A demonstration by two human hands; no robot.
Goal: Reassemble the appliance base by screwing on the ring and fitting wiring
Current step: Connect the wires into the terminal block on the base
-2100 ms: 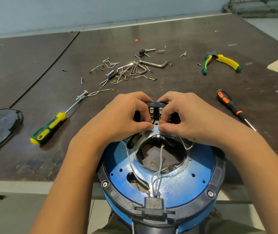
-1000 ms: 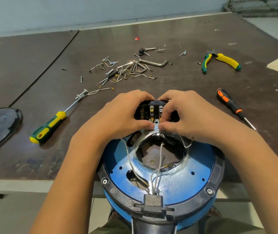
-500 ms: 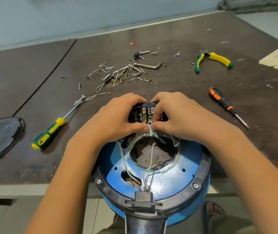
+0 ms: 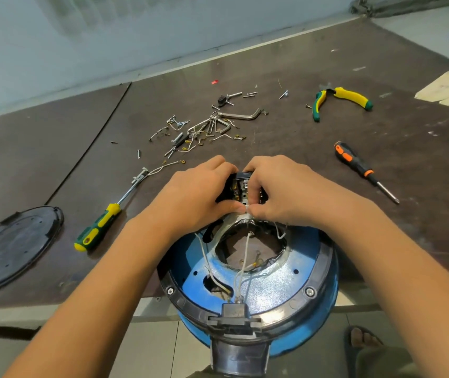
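Left hand [image 4: 193, 195], right hand [image 4: 280, 189] still around the switch block [image 4: 238, 186]

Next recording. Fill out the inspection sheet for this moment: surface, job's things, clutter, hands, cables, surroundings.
Surface: dark brown table, scuffed, with a seam on the left.
Job's things: blue appliance base at the table's near edge, black ring on it with two screws showing; terminal block at its far side.
Clutter: green-yellow screwdriver, orange-black screwdriver, pliers, loose screws and metal parts, black cover plate, paper.
Hands: left hand and right hand both hold the terminal block.
Cables: white wires cross the base's opening.
Surroundings: pale wall, tiled floor, a sandalled foot.
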